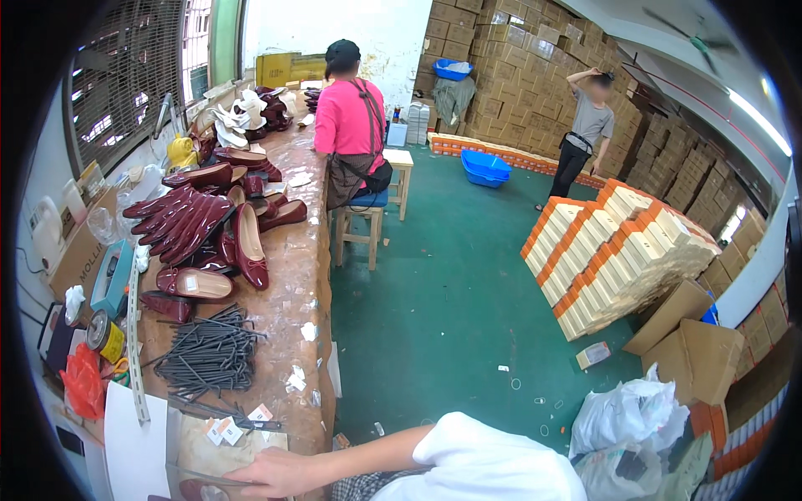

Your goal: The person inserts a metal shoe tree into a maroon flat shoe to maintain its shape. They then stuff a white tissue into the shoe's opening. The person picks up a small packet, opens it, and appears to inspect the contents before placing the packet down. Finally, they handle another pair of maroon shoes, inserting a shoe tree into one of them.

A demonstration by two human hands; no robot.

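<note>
My right hand (271,473) reaches over the bench at the lower left, its arm coming from a white sleeve. Its fingers look pressed together at a thin, clear edge that I cannot make out. Beside the fingers a dark red shape (192,488), perhaps a shoe, is cut off by the lower rim. My left hand is out of sight. Just beyond the right hand lie small white tags (224,431) on a beige sheet (196,451). Past them is a heap of dark grey thin rods (209,351). Glossy dark red flat shoes (188,221) are piled farther along.
The bench (292,250) runs away along the left. A tin (105,336), a red plastic bag (81,382) and a white strip with holes (134,351) lie along its left side. A person in pink (351,125) sits farther along; another (589,125) stands beyond stacked boxes (614,250).
</note>
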